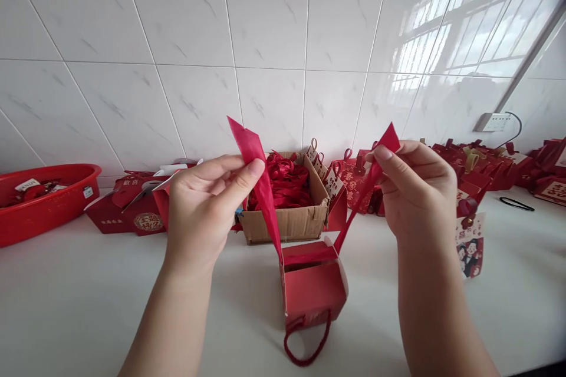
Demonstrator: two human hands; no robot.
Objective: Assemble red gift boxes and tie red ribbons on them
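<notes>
A small red gift box (315,288) sits on the white table, with a dark red cord handle (308,359) looping from its near side. A red ribbon (266,200) runs through the top of the box, and its two ends rise apart in a V. My left hand (207,206) pinches one end between thumb and fingers, up and to the left of the box. The other end is pinched in my right hand (411,188), up and to the right. Both pointed tips stick out above my fingers.
Behind the box stands a cardboard carton (285,225) of red ribbons. A red basin (48,212) is at the far left, near red boxes (128,206). Many red boxes line the right back; a picture-printed box (471,250) and a black loop (516,204) lie right.
</notes>
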